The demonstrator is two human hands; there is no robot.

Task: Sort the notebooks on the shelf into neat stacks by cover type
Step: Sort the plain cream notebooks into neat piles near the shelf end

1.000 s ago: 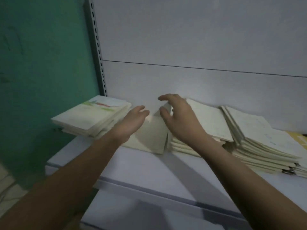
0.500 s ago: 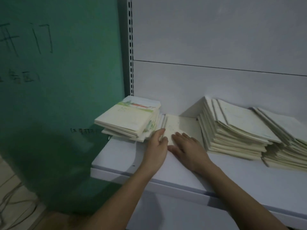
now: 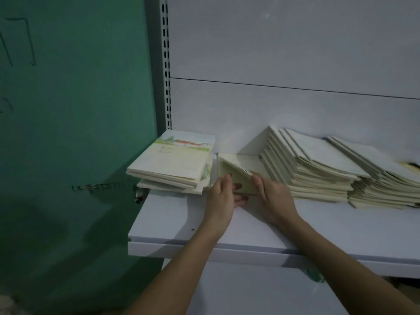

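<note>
Left hand (image 3: 220, 196) and right hand (image 3: 272, 196) both grip a tilted cream notebook (image 3: 236, 176) between two stacks on the shelf (image 3: 318, 226).

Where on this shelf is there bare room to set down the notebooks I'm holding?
Bare patches: the front strip of the shelf before the plain stacks, and the front-left corner below the picture-cover stack. Crowded: the gap between those stacks, where the left hand and right hand grip the tilted notebooks, and the back right.
</note>
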